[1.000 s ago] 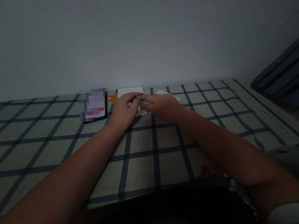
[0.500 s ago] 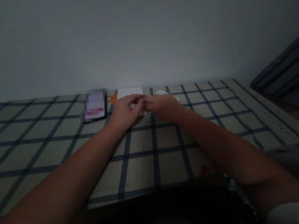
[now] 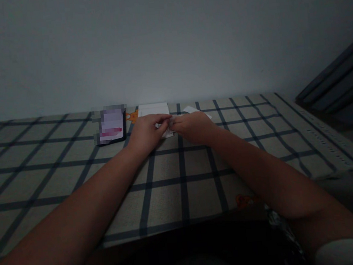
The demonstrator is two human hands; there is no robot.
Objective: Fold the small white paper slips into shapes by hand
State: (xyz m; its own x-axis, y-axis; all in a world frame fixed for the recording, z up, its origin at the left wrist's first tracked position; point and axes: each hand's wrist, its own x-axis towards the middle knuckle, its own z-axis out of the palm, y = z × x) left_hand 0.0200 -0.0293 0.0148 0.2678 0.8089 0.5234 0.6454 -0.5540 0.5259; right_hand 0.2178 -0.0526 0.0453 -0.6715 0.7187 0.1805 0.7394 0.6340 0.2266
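The small pale piece (image 3: 171, 123) sits between my fingertips, over the right edge of the white paper (image 3: 153, 108); my right hand (image 3: 176, 125) has its fingers close together, seemingly pinched on it, while my left hand (image 3: 168, 120) curves in with a narrow gap between thumb and forefinger, and I cannot tell whether it grips. I judge the piece light, thin and easily creased, best taken lightly by its edges between thumb and forefinger.
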